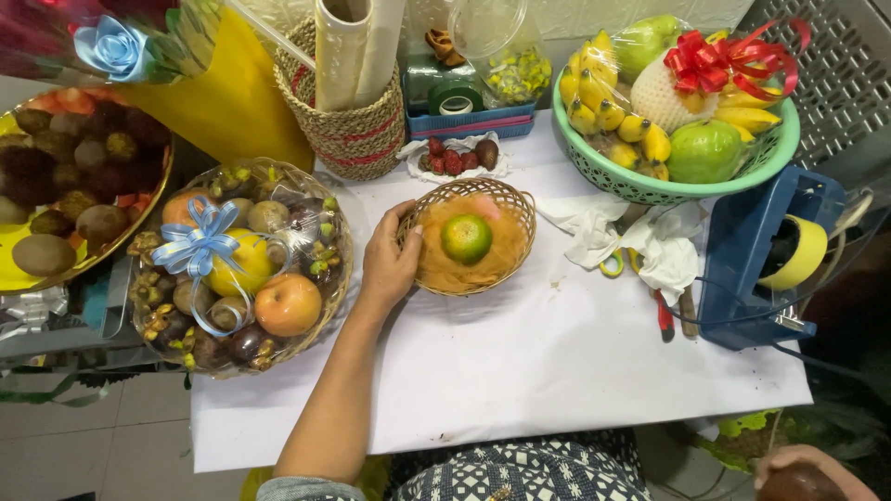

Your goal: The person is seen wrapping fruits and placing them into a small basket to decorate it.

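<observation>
On the white-covered table [520,362] the small wicker basket [506,199] sits just right of the left hand [388,264], whose fingers clasp its rim (right hand [798,468] low, apparently gripping something brown), a green citrus fruit [466,237] centred inside.

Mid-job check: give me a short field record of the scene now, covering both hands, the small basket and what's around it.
left hand: grips the rim of the small wicker basket
right hand: low at the frame's corner, holding a dark round thing, kind unclear
basket contents: one green citrus fruit on orange shredded filling
left of basket: wrapped fruit basket with blue ribbon
behind right: green basket of bananas
surface: white-covered table
</observation>
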